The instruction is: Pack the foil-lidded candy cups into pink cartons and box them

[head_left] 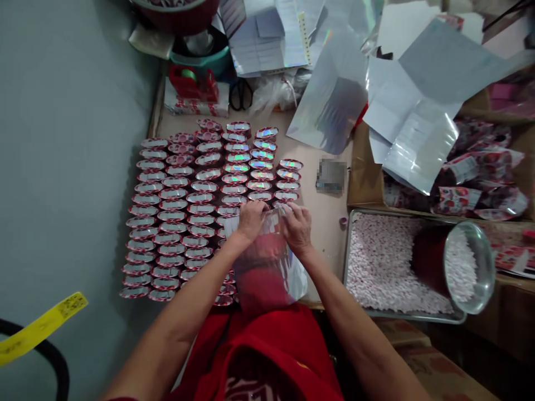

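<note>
Head view, looking down over the desk (321,223). Both hands meet at the top edge of a shiny foil pouch (267,267) that stands roughly upright at the near edge of the desk, just in front of the person's red garment. The left hand (251,220) has its grip closed on the pouch's upper left corner; the right hand (297,227) has its grip closed on the upper right edge. The two hands are nearly touching. Whether the pouch mouth is pulled apart or pressed flat cannot be told; the hands cover it.

Left of the pouch and beyond it, rows of sealed pouches (184,211) lie flat in overlapping columns and cover most of the left part of the desk. Their reflective tops show red print and rainbow sheen. The nearest rows sit just beside the left hand, and some are partly hidden behind the held pouch.

Right of the hands, a metal tray (349,245) holds a bed of small white-pink pieces. A glass jar (460,267) lies tilted on its side in the tray, its mouth toward the right, with some of the same pieces inside.

Far side of the desk: loose silver foil sheets (334,94), black scissors (240,94), a red tape dispenser (188,83). A cardboard box (368,178) at right holds printed packets (476,172). A yellow strip (42,326) lies at lower left on the grey floor.
</note>
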Demonstrator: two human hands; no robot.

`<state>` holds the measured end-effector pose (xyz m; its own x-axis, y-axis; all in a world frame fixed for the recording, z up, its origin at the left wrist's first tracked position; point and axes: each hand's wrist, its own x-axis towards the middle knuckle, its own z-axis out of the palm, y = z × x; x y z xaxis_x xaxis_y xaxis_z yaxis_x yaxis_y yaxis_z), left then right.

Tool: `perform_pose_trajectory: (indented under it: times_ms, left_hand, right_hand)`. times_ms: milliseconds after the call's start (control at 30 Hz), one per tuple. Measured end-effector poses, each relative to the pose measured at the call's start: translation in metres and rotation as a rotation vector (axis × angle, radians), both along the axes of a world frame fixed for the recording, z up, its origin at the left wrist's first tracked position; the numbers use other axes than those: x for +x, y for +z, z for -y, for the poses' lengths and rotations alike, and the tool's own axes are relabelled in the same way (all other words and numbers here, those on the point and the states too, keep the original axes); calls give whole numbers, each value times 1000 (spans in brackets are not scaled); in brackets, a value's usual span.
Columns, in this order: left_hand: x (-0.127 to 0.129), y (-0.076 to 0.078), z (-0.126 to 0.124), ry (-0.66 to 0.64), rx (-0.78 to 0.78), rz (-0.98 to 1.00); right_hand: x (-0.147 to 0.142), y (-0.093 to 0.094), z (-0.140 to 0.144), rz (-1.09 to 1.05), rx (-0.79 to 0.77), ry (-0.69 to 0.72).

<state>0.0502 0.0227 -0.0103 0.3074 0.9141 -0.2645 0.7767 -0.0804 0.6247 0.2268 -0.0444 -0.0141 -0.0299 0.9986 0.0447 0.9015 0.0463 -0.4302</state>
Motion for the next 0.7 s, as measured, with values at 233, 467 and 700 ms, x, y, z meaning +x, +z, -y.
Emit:
perform_pose_trajectory:
  times_ms: [233, 467, 700]
  left_hand:
    - [-5, 3, -6, 162, -169, 102]
    - [-17, 8, -11, 223, -222, 31]
    - [-13, 14, 3, 263, 56, 39]
  right_hand:
    - [-17, -4, 1, 42, -57, 191]
    - [-3, 18, 35, 17, -35, 272]
    - [-11, 97, 21, -555, -255, -223]
